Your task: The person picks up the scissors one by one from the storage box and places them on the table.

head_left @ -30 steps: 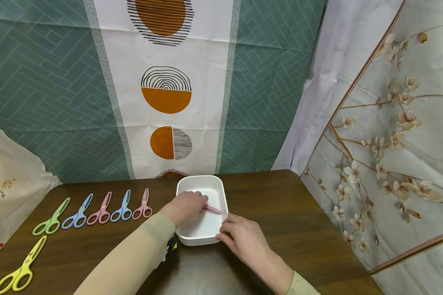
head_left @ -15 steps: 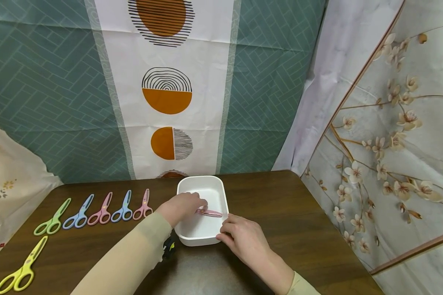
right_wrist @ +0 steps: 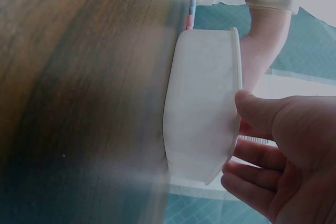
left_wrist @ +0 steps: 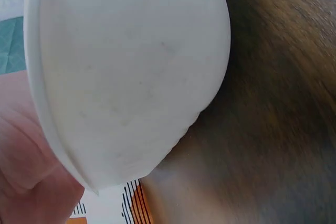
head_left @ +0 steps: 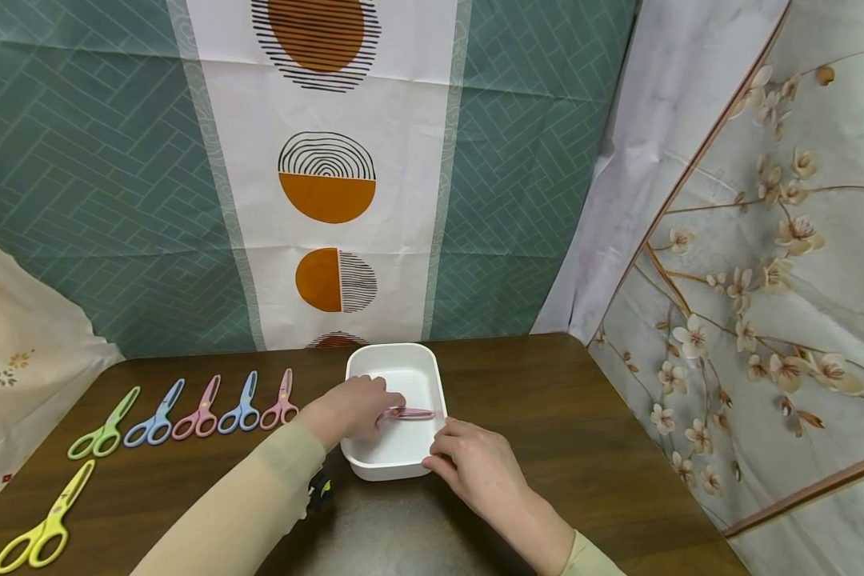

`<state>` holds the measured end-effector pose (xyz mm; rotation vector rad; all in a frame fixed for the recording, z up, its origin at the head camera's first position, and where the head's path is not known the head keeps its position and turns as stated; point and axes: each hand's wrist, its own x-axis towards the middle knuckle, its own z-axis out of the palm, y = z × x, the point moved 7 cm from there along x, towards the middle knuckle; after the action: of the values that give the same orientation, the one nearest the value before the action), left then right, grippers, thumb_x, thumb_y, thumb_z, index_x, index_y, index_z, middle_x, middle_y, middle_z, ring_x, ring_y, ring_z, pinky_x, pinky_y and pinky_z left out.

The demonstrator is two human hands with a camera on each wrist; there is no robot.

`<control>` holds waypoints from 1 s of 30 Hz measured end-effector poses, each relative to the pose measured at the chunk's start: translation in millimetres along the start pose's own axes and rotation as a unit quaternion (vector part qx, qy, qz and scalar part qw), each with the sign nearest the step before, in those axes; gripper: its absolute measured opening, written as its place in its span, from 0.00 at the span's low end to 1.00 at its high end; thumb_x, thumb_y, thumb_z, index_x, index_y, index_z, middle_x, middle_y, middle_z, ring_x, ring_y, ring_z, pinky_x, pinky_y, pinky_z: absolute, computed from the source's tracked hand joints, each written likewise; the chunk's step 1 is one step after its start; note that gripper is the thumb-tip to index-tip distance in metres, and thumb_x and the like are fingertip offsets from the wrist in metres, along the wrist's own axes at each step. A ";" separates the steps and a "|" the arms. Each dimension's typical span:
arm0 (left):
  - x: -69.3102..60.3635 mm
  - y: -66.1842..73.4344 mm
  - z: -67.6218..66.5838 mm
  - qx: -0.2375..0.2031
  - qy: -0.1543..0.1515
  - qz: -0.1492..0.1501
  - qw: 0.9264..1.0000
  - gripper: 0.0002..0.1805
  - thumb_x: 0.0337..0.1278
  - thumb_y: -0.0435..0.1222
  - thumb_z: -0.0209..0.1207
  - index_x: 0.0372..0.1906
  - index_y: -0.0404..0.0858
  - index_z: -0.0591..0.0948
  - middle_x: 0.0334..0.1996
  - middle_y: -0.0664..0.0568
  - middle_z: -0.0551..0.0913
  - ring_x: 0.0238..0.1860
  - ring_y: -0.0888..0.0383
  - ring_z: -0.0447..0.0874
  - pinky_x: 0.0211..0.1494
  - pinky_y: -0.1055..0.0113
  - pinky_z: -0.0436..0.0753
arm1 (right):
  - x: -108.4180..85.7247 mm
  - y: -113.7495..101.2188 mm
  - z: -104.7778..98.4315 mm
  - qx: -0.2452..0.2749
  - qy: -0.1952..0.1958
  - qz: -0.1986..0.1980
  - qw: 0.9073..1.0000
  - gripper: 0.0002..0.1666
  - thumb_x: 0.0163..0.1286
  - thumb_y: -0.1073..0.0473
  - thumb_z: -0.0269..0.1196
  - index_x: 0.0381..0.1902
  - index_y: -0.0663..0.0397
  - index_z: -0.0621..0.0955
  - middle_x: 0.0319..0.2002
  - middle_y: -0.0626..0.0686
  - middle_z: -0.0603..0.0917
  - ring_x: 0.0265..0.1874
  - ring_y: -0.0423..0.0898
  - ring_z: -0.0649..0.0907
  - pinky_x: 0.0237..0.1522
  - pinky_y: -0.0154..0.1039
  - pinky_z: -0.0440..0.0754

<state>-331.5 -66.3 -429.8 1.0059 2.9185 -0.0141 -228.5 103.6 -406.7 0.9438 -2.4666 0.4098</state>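
In the head view a white rectangular box point(head_left: 394, 470) stands on the dark wooden table. My left hand point(head_left: 353, 406) reaches over its left rim, fingers bent down at the handle end of pink scissors point(head_left: 416, 414) low inside. The handles are partly hidden by the fingers, and the blades point right. At the box's near right corner my right hand point(head_left: 475, 460) holds the rim, its thumb point(right_wrist: 254, 106) against the wall in the right wrist view. The left wrist view shows the box's outer wall point(left_wrist: 136, 77) with part of my left hand point(left_wrist: 31, 166) beyond the rim.
Left of the box lies a row of scissors: green point(head_left: 104, 424), blue point(head_left: 157, 414), pink point(head_left: 200, 410), blue point(head_left: 241, 404) and pink point(head_left: 281, 400). Yellow scissors point(head_left: 46, 520) lie nearer the front left. A patterned curtain point(head_left: 331, 280) hangs behind the table point(head_left: 533, 400).
My left hand has shifted slightly left and down. The pink scissors in the box have turned from a slant to nearly level, with more of them showing. The right hand stays at the corner.
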 end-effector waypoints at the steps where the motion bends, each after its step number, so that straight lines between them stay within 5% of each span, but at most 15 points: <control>1: -0.6 -0.5 -0.2 0.001 0.000 0.001 1.000 0.17 0.66 0.33 0.71 0.56 0.52 0.87 0.38 0.52 0.81 0.40 0.48 0.79 0.48 0.52 0.81 | 0.3 -0.1 -0.2 0.000 0.001 -0.001 1.000 0.10 0.66 0.50 0.81 0.32 0.42 0.89 0.37 0.39 0.86 0.34 0.37 0.84 0.35 0.38 0.84; 8: -2.0 -1.7 -2.1 0.016 0.010 0.014 1.000 0.23 0.59 0.34 0.74 0.58 0.53 0.87 0.40 0.55 0.85 0.42 0.50 0.78 0.49 0.55 0.79 | 1.2 0.2 0.4 -0.004 -0.001 0.000 1.000 0.10 0.66 0.50 0.81 0.31 0.42 0.89 0.35 0.39 0.85 0.33 0.38 0.83 0.33 0.39 0.83; 15: -3.3 -1.8 -0.6 0.017 -0.002 0.016 1.000 0.25 0.64 0.36 0.75 0.65 0.56 0.87 0.50 0.55 0.89 0.47 0.50 0.79 0.56 0.55 0.82 | 0.4 0.7 1.2 -0.002 -0.007 0.003 1.000 0.10 0.66 0.50 0.81 0.32 0.42 0.89 0.35 0.39 0.84 0.33 0.37 0.82 0.33 0.38 0.83; 25: -12.4 4.7 -5.9 0.018 0.049 0.089 0.995 0.24 0.66 0.33 0.74 0.64 0.53 0.89 0.52 0.57 0.91 0.45 0.50 0.80 0.52 0.58 0.81 | -0.5 1.2 2.2 -0.002 -0.005 0.002 1.000 0.10 0.66 0.50 0.81 0.32 0.42 0.89 0.36 0.39 0.85 0.33 0.37 0.83 0.33 0.38 0.82; 30: -12.4 3.5 -5.9 0.011 0.040 0.082 0.996 0.23 0.66 0.35 0.76 0.64 0.54 0.89 0.52 0.58 0.91 0.46 0.51 0.80 0.52 0.58 0.81 | -0.4 1.3 2.4 -0.003 -0.005 0.002 1.000 0.09 0.67 0.50 0.81 0.33 0.42 0.89 0.36 0.39 0.85 0.33 0.37 0.83 0.33 0.38 0.83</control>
<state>-319.9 -71.0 -423.2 1.2744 2.9022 0.0008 -229.9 103.7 -409.1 0.9420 -2.4782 0.3988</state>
